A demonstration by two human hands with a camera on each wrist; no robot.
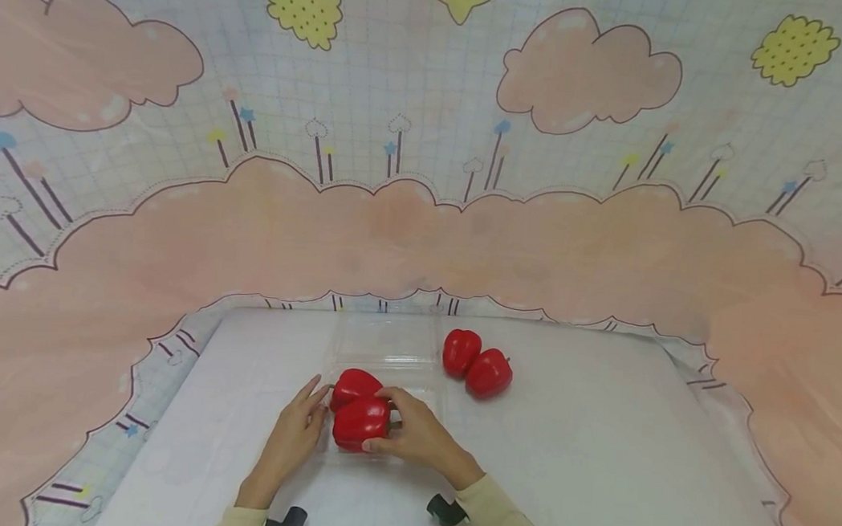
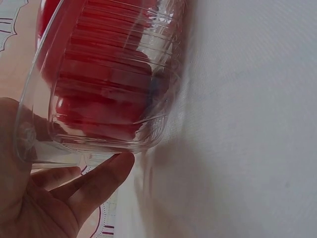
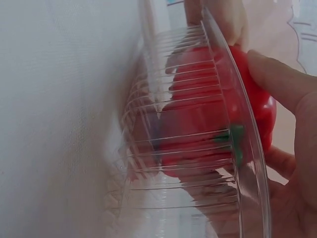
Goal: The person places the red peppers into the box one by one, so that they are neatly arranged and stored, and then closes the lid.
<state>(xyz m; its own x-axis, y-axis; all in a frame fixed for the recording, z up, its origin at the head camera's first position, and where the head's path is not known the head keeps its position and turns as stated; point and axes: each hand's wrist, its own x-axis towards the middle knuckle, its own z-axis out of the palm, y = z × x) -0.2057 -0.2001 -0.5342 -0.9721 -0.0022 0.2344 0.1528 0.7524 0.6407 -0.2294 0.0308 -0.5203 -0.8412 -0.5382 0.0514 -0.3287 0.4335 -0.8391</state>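
Observation:
A clear plastic clamshell box (image 1: pixel 420 452) lies opened out, its lid (image 1: pixel 386 337) at the back. One red bell pepper (image 1: pixel 355 388) sits in the base, its stem toward the left. In front of it, my right hand (image 1: pixel 418 430) grips another red bell pepper (image 1: pixel 360 423) between thumb and fingers, stem toward the palm. The right wrist view shows this pepper (image 3: pixel 260 106) partly below the box rim, behind the ribbed wall. My left hand (image 1: pixel 293 431) is at the box's left side, fingers fairly straight; in the left wrist view a fingertip (image 2: pixel 124 161) touches the outer wall.
Two more red bell peppers, a rear one (image 1: pixel 461 352) and a front one (image 1: pixel 490 373), lie touching each other right of the box. All stand on a white tabletop (image 1: pixel 598 451). Patterned cloth (image 1: pixel 422 239) hangs behind and around the table.

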